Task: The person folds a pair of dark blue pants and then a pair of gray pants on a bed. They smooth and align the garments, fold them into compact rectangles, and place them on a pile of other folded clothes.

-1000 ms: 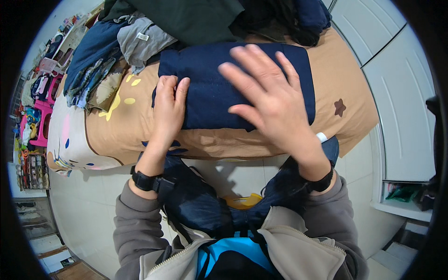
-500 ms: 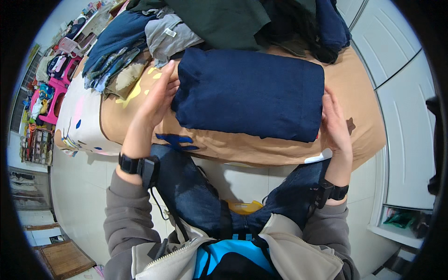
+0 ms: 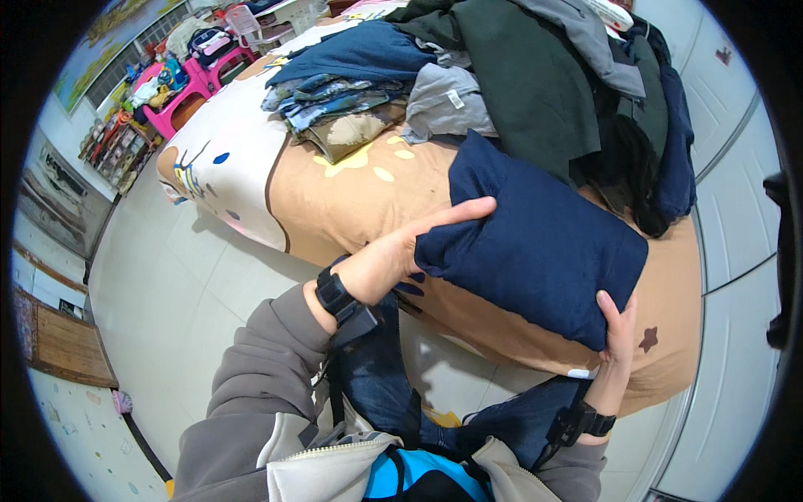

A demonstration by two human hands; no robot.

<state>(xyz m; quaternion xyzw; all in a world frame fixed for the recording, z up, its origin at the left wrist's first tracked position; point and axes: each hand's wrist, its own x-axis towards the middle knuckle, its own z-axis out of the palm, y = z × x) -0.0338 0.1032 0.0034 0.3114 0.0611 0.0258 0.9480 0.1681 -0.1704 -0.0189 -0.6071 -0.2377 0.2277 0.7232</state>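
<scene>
A dark navy folded garment point(image 3: 535, 243) makes a thick rectangular bundle over the near side of the bed point(image 3: 360, 201). My left hand point(image 3: 418, 243) grips its left end, thumb on top and the fingers hidden underneath. At the near right corner my right hand point(image 3: 617, 330) holds on, its thumb pressed on the cloth and its other fingers mostly out of sight. The bundle sits tilted, its right end nearer to me. Whether it is lifted off the sheet I cannot tell.
Beyond the bundle lie a stack of folded blue and camouflage clothes point(image 3: 343, 100), a grey garment point(image 3: 452, 100) and a dark green garment point(image 3: 527, 84). White cabinet doors point(image 3: 740, 184) stand at the right. Pink plastic chairs point(image 3: 188, 96) are at the far left.
Both hands have closed on the navy bundle, thumbs now on top. It has turned, its right end swinging toward me. My view has shifted leftward, so the bed appears slanted.
</scene>
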